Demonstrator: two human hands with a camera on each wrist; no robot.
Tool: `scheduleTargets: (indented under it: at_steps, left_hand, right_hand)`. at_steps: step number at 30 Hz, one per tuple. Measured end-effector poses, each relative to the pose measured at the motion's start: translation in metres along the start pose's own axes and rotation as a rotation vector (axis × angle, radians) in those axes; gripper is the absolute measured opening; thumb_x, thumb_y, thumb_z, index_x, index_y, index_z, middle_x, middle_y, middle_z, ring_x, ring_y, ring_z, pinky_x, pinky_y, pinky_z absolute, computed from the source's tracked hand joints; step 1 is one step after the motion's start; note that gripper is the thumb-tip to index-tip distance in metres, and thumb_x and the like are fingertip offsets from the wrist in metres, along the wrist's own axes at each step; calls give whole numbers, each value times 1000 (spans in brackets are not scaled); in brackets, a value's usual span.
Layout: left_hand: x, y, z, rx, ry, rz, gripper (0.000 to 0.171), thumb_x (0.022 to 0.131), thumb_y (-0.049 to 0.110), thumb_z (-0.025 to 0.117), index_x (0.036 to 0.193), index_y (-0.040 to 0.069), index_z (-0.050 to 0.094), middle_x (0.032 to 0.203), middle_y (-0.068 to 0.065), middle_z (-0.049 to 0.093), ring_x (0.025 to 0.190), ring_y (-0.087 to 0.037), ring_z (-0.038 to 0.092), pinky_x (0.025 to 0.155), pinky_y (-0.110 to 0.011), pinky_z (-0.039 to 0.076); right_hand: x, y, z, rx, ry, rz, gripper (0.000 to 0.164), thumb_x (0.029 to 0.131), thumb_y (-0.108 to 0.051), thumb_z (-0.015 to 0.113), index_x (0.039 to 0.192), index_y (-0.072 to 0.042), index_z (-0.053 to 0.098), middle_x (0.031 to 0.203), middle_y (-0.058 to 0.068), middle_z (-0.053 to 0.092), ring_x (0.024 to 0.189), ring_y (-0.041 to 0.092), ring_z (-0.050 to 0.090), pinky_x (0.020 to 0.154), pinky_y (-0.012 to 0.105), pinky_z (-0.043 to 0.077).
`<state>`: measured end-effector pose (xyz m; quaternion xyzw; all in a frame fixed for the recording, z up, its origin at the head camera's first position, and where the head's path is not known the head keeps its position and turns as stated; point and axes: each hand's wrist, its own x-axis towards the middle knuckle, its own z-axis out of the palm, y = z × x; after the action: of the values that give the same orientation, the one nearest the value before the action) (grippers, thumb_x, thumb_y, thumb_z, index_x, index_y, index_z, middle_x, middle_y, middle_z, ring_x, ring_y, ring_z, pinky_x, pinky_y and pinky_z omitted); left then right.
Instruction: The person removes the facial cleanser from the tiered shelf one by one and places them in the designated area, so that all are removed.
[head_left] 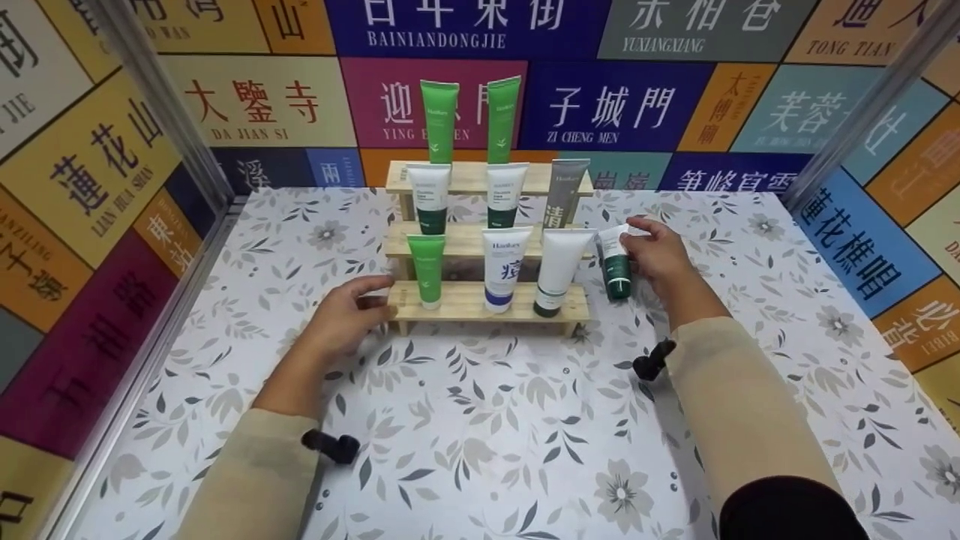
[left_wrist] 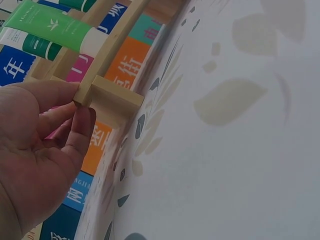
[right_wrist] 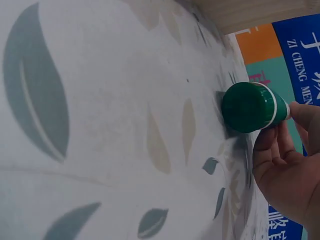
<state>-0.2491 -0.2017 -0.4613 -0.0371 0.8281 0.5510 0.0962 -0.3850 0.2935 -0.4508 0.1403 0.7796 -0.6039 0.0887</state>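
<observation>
On the patterned table stands a three-step wooden rack (head_left: 463, 301) with squeeze tubes upright on its steps. My left hand (head_left: 349, 315) is at the rack's left end; in the left wrist view its thumb and fingers pinch the corner of the bottom step (left_wrist: 107, 62). Right of the rack, my right hand (head_left: 664, 259) grips a white tube with a dark green lower part (head_left: 616, 266) by its upper end, slightly tilted. That tube's green cap (right_wrist: 247, 107) faces the camera in the right wrist view, close to the tabletop. The bottom step holds a small green tube (head_left: 427, 270), a white-and-blue tube (head_left: 501, 262) and a white tube (head_left: 559, 270).
Two green tubes (head_left: 441, 120) stand on the top step. Two white-and-green tubes (head_left: 429, 196) and a grey tube (head_left: 564, 196) are on the middle one. Panels with large Chinese characters (head_left: 615, 105) enclose the floral-covered table (head_left: 480, 450) at the back and sides.
</observation>
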Motion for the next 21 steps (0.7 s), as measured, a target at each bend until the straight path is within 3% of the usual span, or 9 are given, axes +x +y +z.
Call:
scheduleTargets:
  at_steps: [9,16,21]
  left_hand:
    - [0,1,0,7,-9,-24,57,99,17,75,153,23,59,146,-9,66,130,-25,62,93,-32,58]
    - [0,-1,1,-12,-11,25,56,99,13,73,153,18,60,154,-10,62,137,-28,61,91,-25,57]
    - [0,-1,0,-14,-5,17,56,99,14,73,153,19,60,152,-9,63,135,-26,61,90,-26,57]
  right_hand:
    - [9,8,6,-112,21,5,58,110,-34,60,164,-23,44,131,4,59,109,18,61,87,28,56]
    - [11,10,7,-235,55,-1,57,110,-38,58,163,-23,45,144,8,59,112,16,60,88,26,53]
    - [8,6,5,-217,35,43,59,110,-42,57,164,-25,43,151,9,58,117,17,60,93,28,53]
